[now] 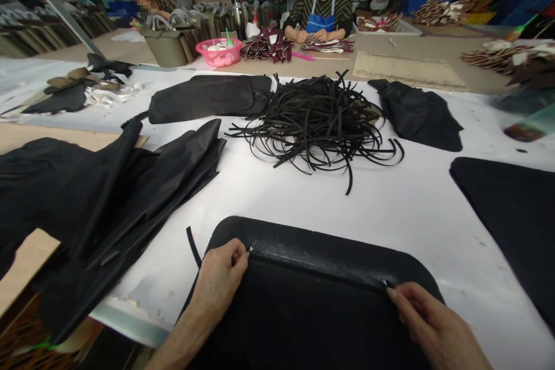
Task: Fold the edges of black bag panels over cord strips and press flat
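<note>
A large black panel [303, 324] with rounded corners lies in front of me, with a shiny, whitish smeared band along its far part. A thin black strip [312, 273] runs across the panel just below this band, between my hands. My left hand [221, 274] pinches the strip near its left end, and a loose black tail sticks out beyond the hand. At the right end of the band, my right hand [427, 315] is closed in a pinch on the strip, with a small white fleck at the fingertips. The inside of both pinches is partly hidden.
Beyond the panel lies a tangled heap of black strips [321, 121]. Stacked black pieces [208, 98] and folded black sheets [108, 185] are at left; another black panel [511, 214] is at right. A co-worker [321, 11] sits across the table near a pink basket [219, 56].
</note>
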Demonstrator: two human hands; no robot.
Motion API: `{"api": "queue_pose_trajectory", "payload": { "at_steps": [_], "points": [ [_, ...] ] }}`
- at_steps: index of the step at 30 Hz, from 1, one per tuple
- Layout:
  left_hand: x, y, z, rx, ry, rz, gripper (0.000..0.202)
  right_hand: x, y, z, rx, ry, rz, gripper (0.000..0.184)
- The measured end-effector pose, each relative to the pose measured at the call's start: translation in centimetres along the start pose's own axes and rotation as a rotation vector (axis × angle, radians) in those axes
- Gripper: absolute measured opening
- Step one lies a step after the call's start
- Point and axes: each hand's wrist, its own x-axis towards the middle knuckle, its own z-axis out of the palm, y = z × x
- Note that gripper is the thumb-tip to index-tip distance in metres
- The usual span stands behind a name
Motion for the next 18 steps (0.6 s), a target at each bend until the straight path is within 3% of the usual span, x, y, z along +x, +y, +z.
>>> {"api": "queue_pose_trajectory", "payload": {
  "at_steps": [10, 18],
  "points": [
    [0.1, -0.2, -0.2, 0.046, -0.053, -0.009, 0.023, -0.6, -1.6, 0.1, -0.041, 0.069, 0.002, 0.033],
    [0.4, -0.3, -0.3, 0.126, -0.071, -0.001, 0.025, -1.0, -2.3, -0.3, -0.026, 0.052, -0.042, 0.029]
  ]
}}
